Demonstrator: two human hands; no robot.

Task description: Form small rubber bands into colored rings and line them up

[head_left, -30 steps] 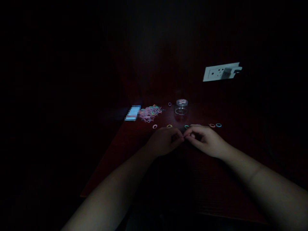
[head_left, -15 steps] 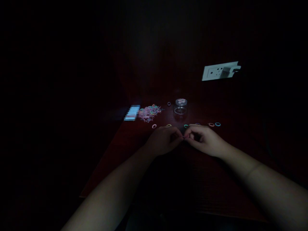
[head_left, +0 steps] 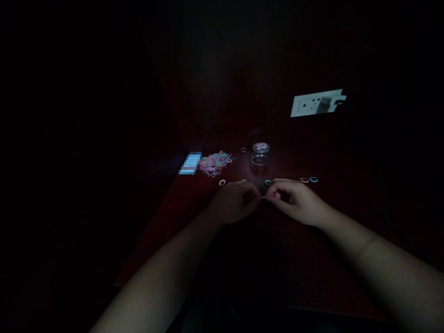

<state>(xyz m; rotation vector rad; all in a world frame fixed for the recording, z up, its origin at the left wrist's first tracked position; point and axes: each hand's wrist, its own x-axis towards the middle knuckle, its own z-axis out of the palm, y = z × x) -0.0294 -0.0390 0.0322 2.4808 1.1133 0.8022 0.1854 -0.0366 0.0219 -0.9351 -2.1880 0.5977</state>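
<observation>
Both hands pinch one tiny band (head_left: 263,197) between their fingertips; it looks stretched taut between them. Judging by that, an even pull and a firm thumb-and-forefinger grip should stop it snapping free. The left hand (head_left: 233,201) and right hand (head_left: 294,200) nearly meet, fingers closed, on the table (head_left: 194,240), with loose rings (head_left: 308,180) just beyond and the jar (head_left: 260,154) farther off.
</observation>
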